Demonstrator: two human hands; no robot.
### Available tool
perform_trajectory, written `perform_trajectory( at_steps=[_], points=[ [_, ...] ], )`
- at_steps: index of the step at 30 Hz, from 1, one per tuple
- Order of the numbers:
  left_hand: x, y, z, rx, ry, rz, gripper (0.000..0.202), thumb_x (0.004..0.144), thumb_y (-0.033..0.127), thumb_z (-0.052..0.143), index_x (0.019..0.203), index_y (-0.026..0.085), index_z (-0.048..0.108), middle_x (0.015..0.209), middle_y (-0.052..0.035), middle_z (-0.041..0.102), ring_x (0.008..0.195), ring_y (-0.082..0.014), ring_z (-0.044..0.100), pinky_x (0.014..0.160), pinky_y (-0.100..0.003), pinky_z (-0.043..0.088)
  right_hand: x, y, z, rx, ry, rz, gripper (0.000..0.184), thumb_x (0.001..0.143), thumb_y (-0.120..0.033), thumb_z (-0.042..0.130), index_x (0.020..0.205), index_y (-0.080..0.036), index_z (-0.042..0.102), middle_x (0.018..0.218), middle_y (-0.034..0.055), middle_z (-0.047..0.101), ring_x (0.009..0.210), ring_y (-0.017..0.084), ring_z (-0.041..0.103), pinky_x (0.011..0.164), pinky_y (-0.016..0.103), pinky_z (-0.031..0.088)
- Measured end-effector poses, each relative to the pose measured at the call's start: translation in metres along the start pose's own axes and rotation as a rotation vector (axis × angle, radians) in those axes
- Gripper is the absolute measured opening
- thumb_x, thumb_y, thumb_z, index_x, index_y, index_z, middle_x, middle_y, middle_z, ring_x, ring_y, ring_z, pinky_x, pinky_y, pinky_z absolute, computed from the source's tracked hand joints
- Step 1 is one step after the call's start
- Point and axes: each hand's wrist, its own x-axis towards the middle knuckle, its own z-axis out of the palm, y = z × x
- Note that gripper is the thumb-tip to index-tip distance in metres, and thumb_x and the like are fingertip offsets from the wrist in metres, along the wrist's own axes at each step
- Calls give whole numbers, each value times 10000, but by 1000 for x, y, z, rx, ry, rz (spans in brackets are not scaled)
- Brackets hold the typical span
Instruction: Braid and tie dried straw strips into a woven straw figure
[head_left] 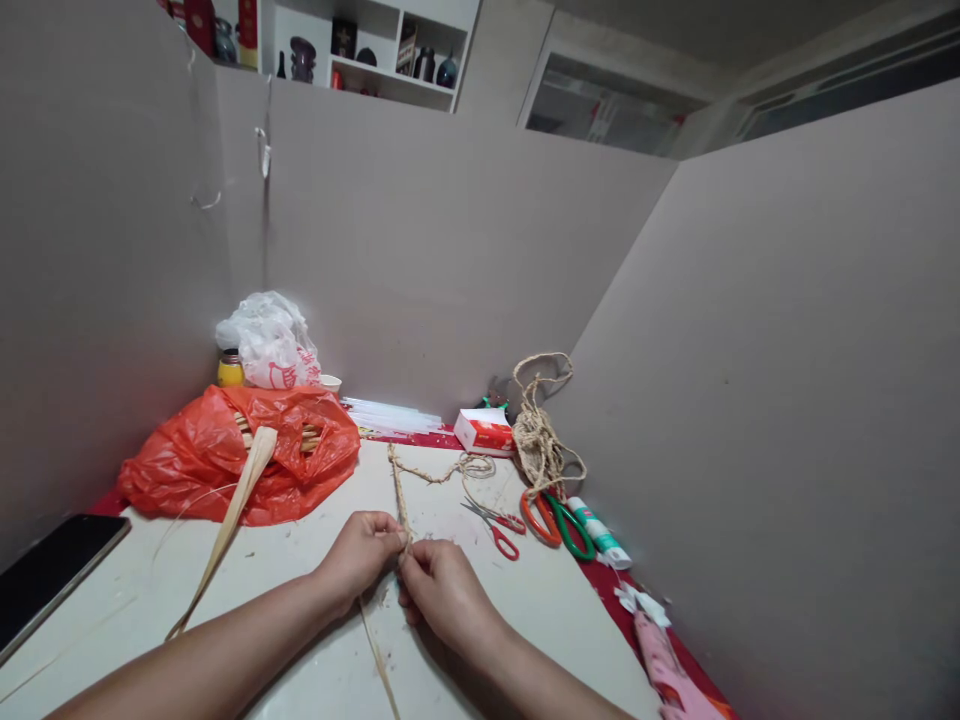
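A thin twisted straw cord (399, 492) runs from the middle of the white board toward me. My left hand (361, 556) pinches it between thumb and fingertips. Right beside it, my right hand (448, 592) is closed on the same cord, the thumbs almost touching. Below the hands a loose flat strand (376, 650) trails toward the near edge. From the cord's far end a thinner twisted length (435, 477) bends right into a small coil (478, 465). What lies between the fingertips is mostly hidden.
A red plastic bag (300, 490) of straw stands at left, with a dry leaf strip (232, 510) sticking out. Small red scissors (504, 541), larger green-handled scissors (577, 530), a rope bundle (536, 445) and a glue tube (600, 535) lie right. A phone (56, 570) rests at left.
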Motion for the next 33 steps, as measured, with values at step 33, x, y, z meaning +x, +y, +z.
perform_trajectory(
  at_steps=[33],
  points=[
    [5, 9, -13, -87, -64, -86, 299, 600, 342, 713, 753, 130, 569, 539, -13, 613, 355, -38, 399, 362, -173, 152, 17, -31, -37, 351, -398, 183, 396, 808, -519, 486, 696, -142, 532, 442, -93, 318, 328, 24, 174, 298, 172, 103]
  ],
)
